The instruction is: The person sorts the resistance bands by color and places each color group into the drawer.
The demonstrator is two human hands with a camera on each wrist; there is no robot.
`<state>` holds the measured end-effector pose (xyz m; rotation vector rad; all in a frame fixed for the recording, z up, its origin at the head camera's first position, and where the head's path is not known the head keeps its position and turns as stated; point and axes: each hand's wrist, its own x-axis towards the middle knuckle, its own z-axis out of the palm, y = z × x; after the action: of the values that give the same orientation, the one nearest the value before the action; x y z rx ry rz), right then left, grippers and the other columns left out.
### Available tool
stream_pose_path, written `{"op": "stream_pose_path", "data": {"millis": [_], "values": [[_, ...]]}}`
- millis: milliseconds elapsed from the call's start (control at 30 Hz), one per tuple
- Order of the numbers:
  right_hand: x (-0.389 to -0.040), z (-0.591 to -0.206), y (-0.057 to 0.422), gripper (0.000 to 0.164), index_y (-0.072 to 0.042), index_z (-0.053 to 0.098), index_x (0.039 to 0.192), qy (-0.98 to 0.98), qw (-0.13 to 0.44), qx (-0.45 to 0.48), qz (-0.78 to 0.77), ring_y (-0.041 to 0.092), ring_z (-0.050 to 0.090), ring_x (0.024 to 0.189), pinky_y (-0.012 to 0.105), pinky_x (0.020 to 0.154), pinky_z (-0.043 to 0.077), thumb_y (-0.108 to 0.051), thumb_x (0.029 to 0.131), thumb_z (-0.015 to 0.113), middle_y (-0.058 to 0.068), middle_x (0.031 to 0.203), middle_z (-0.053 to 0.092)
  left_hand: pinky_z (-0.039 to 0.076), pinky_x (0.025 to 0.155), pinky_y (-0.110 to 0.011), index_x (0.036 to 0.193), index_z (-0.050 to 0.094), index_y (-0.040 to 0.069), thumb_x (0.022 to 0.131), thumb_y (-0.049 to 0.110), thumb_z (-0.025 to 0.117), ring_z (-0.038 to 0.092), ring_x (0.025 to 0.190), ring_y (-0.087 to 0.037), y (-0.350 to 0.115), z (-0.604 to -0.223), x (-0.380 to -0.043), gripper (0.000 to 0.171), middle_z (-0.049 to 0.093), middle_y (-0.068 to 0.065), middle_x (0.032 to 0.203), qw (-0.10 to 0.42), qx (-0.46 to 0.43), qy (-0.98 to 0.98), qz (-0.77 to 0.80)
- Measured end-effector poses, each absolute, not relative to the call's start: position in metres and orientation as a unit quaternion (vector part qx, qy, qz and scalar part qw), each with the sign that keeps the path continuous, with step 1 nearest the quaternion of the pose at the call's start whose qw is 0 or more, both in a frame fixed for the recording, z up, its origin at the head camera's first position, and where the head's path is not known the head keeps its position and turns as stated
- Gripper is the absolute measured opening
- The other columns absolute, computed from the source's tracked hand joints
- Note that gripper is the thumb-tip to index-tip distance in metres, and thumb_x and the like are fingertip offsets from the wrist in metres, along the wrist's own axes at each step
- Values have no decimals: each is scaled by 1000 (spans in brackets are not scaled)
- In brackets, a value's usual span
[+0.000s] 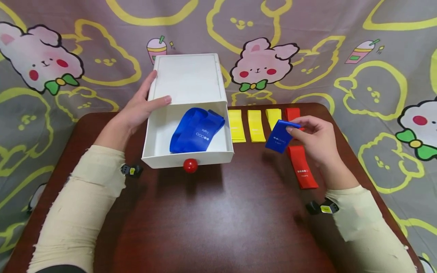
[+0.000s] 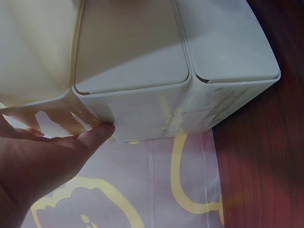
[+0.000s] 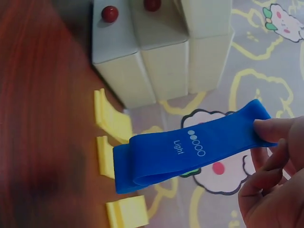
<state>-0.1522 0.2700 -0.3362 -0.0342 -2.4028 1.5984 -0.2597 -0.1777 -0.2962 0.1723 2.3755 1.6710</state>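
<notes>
The right hand [image 1: 315,138] pinches a folded blue band [image 1: 279,137] above the bench [image 1: 211,227], toward its right edge — long axis running leftward from the fingers, toward the open drawer [image 1: 164,162]. Nearer that drawer, the left hand [image 1: 138,107] lies spread along the white unit's [image 1: 187,79] left edge.

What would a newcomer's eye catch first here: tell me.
First, the flat blue rubbery-looking band marked Light, pinched in the right hand above the brown wood-look table. Next, a looped blue band inside the open, box-shaped white plastic-looking drawer with its round, glossy red knob. Behind hangs a grey cloth printed with yellow outlines and cartoon rabbits.
</notes>
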Motion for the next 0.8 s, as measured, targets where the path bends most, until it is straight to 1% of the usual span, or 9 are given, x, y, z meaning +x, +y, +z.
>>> {"op": "stream_pose_path", "data": {"millis": [100,167,233,400,700,800], "values": [[-155,-326,268,23,-2,72,112,-818,145,-14,556,19,66,89,24,71,56,-14,92,74,5,96,69,44,100,-56,157,3,48,90,46,71,36,132,-35,-178,-296,-259,96,9,0,164,114,58,812,569],[-156,-319,266,23,-3,73,111,-810,158,-15,565,20,62,93,23,74,55,-14,92,75,7,99,68,44,100,-56,158,3,48,90,46,71,36,133,-35,-178,-296,-259,96,9,0,164,114,59,813,568],[-158,-312,263,21,-2,74,110,-793,170,-7,584,22,61,94,24,75,54,-11,91,75,9,100,68,43,100,-56,158,2,47,90,46,71,36,132,-35,-178,-296,-259,96,9,0,164,114,61,813,568],[-161,-294,254,19,1,75,107,-745,206,25,634,23,62,92,25,77,53,-5,89,75,12,99,69,44,100,-55,158,2,46,90,44,71,37,131,-34,-178,-295,-259,96,11,0,163,112,67,808,574],[-163,-260,230,20,9,71,106,-656,226,92,714,31,64,94,29,83,55,2,87,75,21,100,67,43,101,-55,159,3,45,91,43,71,37,131,-33,-179,-296,-260,96,12,0,163,110,72,805,578],[-163,-249,221,21,12,69,106,-630,228,111,734,33,64,98,32,84,55,4,87,74,22,101,67,42,102,-55,159,3,44,91,42,71,36,132,-32,-178,-296,-260,96,11,0,164,111,71,805,579]]}}
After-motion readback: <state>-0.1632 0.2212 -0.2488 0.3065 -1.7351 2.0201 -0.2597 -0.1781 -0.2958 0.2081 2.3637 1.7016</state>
